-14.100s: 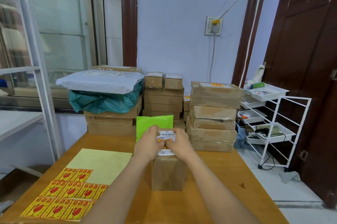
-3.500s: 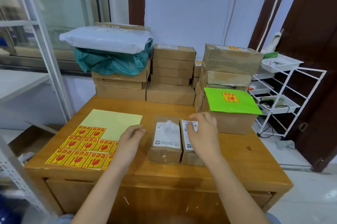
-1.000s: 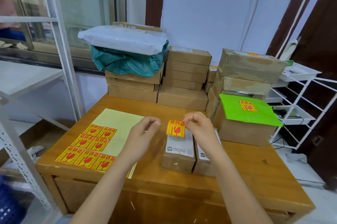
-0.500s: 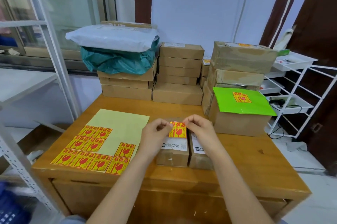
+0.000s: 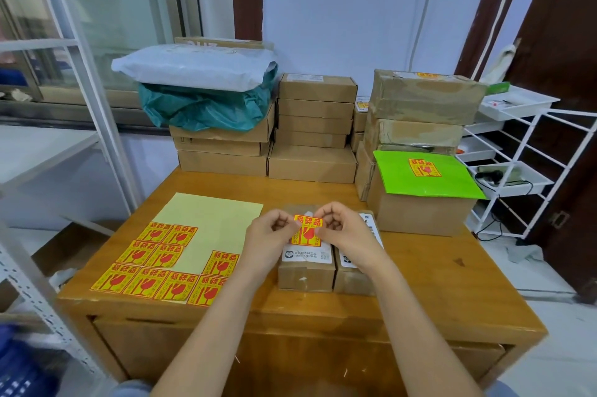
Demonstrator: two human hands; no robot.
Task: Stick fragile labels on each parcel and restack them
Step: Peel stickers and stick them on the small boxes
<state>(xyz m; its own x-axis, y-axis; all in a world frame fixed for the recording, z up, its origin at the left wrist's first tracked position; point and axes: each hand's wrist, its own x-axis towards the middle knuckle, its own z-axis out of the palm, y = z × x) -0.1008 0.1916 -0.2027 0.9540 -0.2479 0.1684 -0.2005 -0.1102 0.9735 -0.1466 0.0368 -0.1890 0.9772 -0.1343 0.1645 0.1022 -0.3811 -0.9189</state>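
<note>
Left hand [image 5: 269,235] and right hand [image 5: 339,230] each pinch top corner of fragile label [image 5: 307,230], fingers [image 5: 292,226] curled – two-corner hold likely keeps sticker taut, adhesive off skin, square over target

Label hangs at frame centre over left small parcel [image 5: 306,262], just above its white shipping slip – probably so slip stays readable

Right small parcel [image 5: 355,267] touching alongside, unlabelled as far as visible; likely next

Sticker sheet [image 5: 181,248] lower left on tabletop [image 5: 436,283], within left-hand reach

Green parcel [image 5: 423,175] right of centre, already labelled, set atop box

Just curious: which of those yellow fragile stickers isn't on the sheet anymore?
The fragile label pinched between the left hand and right hand, above the left small box; the others lie on the backing sheet.
</note>
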